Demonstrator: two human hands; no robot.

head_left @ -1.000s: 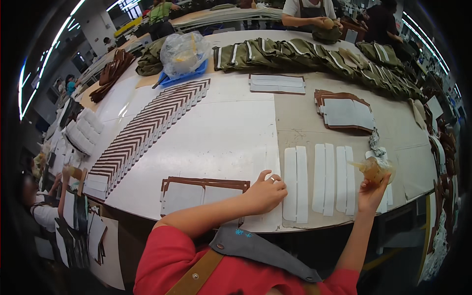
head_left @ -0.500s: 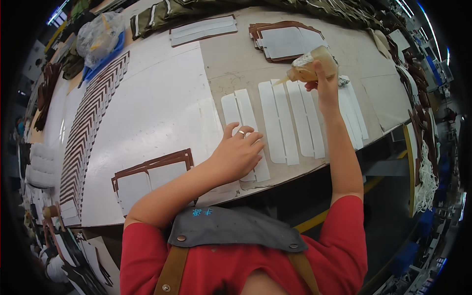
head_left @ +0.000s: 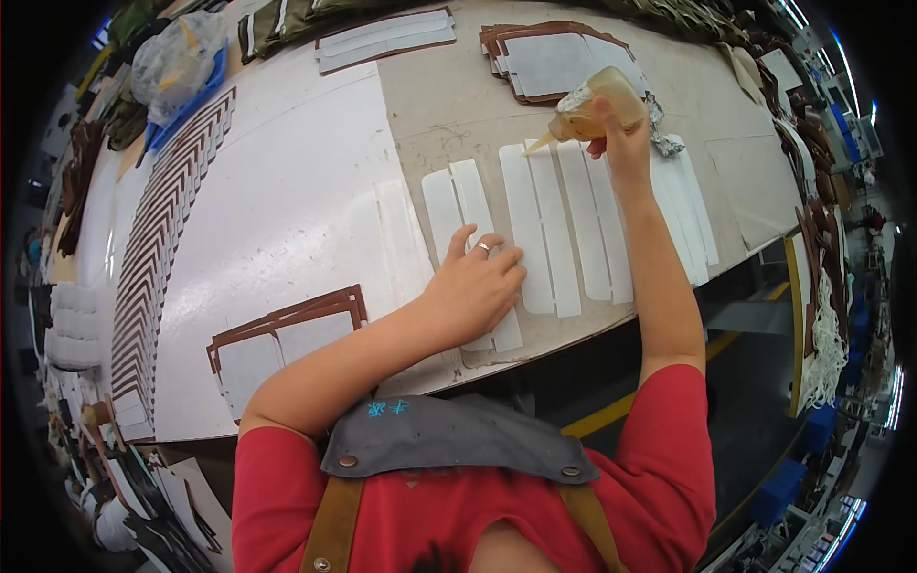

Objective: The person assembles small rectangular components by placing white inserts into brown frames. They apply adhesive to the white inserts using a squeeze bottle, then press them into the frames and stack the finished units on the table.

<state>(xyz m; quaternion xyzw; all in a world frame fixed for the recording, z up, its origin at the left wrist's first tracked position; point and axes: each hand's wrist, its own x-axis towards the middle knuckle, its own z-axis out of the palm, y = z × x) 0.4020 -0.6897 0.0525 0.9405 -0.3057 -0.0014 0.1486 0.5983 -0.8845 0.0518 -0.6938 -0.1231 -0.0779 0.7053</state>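
Observation:
My right hand is wrapped round a squeeze bottle of yellowish liquid, probably glue. The bottle is tilted, its thin nozzle pointing down and left at the top end of a white strip pair. My left hand rests palm down with fingers spread, over another white strip pair, and holds nothing. Under and beside my right forearm lie more white strips and a further white group. Crumpled foil sits just right of the bottle.
Brown-edged white panels are stacked at the back and near left. Another panel lies far left of centre. A long overlapping row of brown-and-white pieces runs down the left side. Beyond it stands a blue tray with a plastic bag.
The bottle's nozzle has shifted slightly left along the strip's top end. My left hand has slid a little right over the strips. The whole view has shifted slightly.

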